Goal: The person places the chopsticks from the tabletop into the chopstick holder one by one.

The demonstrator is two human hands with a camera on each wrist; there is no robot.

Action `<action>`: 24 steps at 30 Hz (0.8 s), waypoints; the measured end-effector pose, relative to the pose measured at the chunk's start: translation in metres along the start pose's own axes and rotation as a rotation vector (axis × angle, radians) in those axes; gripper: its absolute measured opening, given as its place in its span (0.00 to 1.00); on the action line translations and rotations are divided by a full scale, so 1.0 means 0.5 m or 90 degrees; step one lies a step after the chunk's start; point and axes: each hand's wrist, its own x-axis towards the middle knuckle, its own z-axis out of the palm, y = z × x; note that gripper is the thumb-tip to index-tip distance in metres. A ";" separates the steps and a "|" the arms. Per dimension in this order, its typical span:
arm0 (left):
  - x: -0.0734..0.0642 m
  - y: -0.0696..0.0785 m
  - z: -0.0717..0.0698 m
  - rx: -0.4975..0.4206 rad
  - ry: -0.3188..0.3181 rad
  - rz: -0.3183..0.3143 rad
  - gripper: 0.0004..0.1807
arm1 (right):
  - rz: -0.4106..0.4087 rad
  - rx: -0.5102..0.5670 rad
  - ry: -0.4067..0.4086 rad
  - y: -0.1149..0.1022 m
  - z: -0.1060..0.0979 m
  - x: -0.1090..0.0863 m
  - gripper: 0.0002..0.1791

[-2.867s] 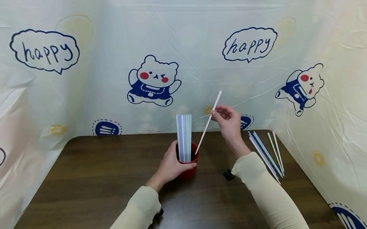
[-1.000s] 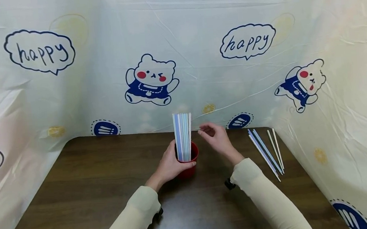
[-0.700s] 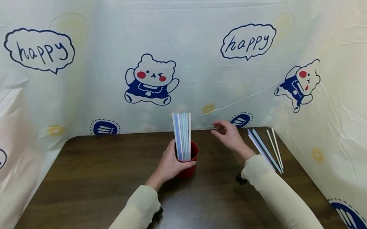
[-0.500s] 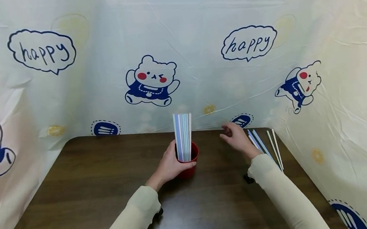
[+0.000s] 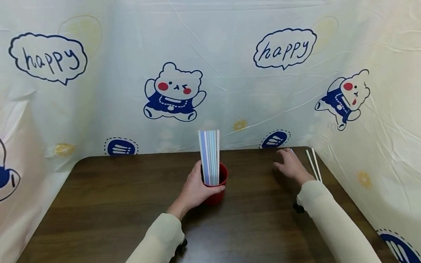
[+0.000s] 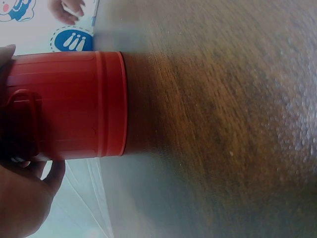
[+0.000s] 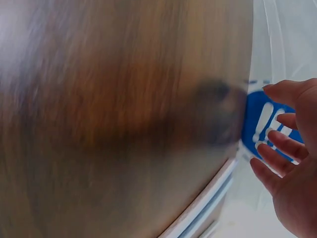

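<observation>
A red cup (image 5: pixel 217 197) stands on the table, with a bundle of pastel straws (image 5: pixel 210 156) upright in it. My left hand (image 5: pixel 193 190) grips the cup from the left, thumb across its near side; the left wrist view shows the cup's red wall (image 6: pixel 64 106) and part of that hand (image 6: pixel 22 201). My right hand (image 5: pixel 290 168), holding nothing, hovers over the loose straws at the right; its fingers are spread and loosely bent in the right wrist view. Two whitish straws (image 5: pixel 315 162) show beside it, while the bluish ones are mostly hidden. Below the hand, straws (image 7: pixel 203 203) lie on the wood.
The dark wooden table (image 5: pixel 121 223) ends at the back against a hanging printed curtain (image 5: pixel 227 63), which also rises along the left and right sides. Each forearm wears a pale sleeve (image 5: pixel 153 245) and a black wrist device (image 5: pixel 298 207).
A white straw held by my right hand earlier now stands in the cup, let go. The right hand has since moved right to the loose straws. My left hand stays on the cup.
</observation>
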 end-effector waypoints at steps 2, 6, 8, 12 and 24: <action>0.000 0.000 0.000 -0.001 0.000 0.001 0.57 | 0.015 0.005 -0.003 0.021 -0.002 -0.004 0.30; 0.000 0.001 0.000 -0.005 -0.001 0.004 0.57 | 0.038 0.009 -0.005 0.053 -0.008 -0.011 0.31; 0.000 0.002 0.000 -0.004 -0.002 0.004 0.57 | 0.048 0.008 -0.010 0.063 -0.010 -0.017 0.31; 0.000 -0.001 0.000 -0.002 -0.003 0.003 0.57 | 0.063 0.005 -0.030 0.073 -0.013 -0.029 0.30; 0.001 -0.004 0.002 -0.002 -0.003 0.011 0.56 | 0.078 0.009 -0.045 0.075 -0.013 -0.033 0.29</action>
